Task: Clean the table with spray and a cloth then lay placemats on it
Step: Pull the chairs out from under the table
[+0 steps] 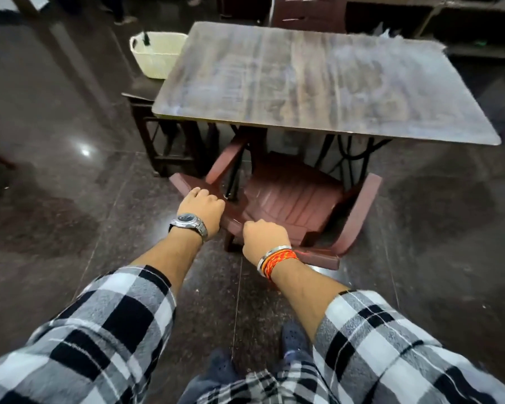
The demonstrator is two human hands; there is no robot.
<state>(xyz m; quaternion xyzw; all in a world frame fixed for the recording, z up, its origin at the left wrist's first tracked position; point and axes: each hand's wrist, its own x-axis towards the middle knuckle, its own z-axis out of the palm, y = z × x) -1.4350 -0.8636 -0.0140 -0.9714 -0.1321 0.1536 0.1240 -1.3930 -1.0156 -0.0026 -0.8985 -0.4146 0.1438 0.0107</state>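
A dark wood-grain table [318, 83] stands ahead of me with a bare top. A brown plastic chair [295, 196] is tucked partly under its near edge. My left hand [203, 209], with a wristwatch, grips the chair's backrest at the left. My right hand [264, 239], with red thread bands at the wrist, grips the backrest's top edge near the middle. No spray bottle, cloth or placemat is in view.
A cream woven basket [155, 55] sits on a dark stool [146, 112] at the table's left. Another brown chair [309, 11] stands beyond the far edge, dark shelving [464, 21] at the back right. Glossy dark floor tiles [56, 185] lie all around. My feet [292, 342] are below.
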